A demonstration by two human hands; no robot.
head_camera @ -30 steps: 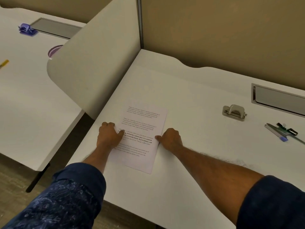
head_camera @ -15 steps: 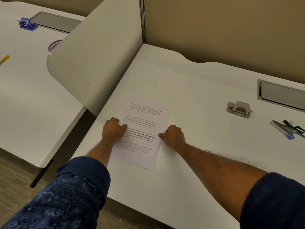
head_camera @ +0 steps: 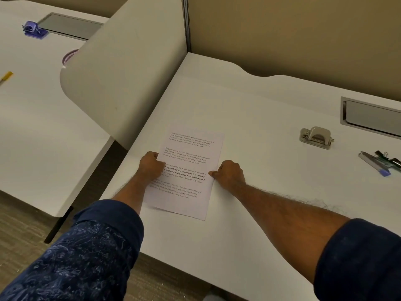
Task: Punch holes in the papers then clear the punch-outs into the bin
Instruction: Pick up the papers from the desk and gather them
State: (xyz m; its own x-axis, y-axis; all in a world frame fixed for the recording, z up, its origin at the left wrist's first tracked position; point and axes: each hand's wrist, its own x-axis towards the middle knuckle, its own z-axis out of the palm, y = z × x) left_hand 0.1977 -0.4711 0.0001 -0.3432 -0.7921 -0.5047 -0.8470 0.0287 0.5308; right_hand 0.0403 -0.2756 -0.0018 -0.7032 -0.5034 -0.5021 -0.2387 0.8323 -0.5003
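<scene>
A printed sheet of paper [head_camera: 191, 155] lies flat on the white desk [head_camera: 249, 105], near its left side. My left hand [head_camera: 150, 166] holds the paper's left edge, thumb on top and fingers curled at the edge. My right hand [head_camera: 227, 173] pinches the right edge with the thumb on the sheet. A silver hole punch [head_camera: 315, 137] stands on the desk well to the right of the paper, clear of both hands. No bin is in view.
A stapler and binder clips [head_camera: 379, 161] lie at the right edge. A metal cable hatch [head_camera: 373, 116] sits behind the punch. A curved divider panel [head_camera: 121, 79] rises on the left. Beyond it, another desk holds a purple punch [head_camera: 34, 30] and a yellow pen [head_camera: 6, 77].
Both hands keep their hold on the paper's edges. The sheet has slid slightly away from me and to the right on the desk; the camera has shifted a little.
</scene>
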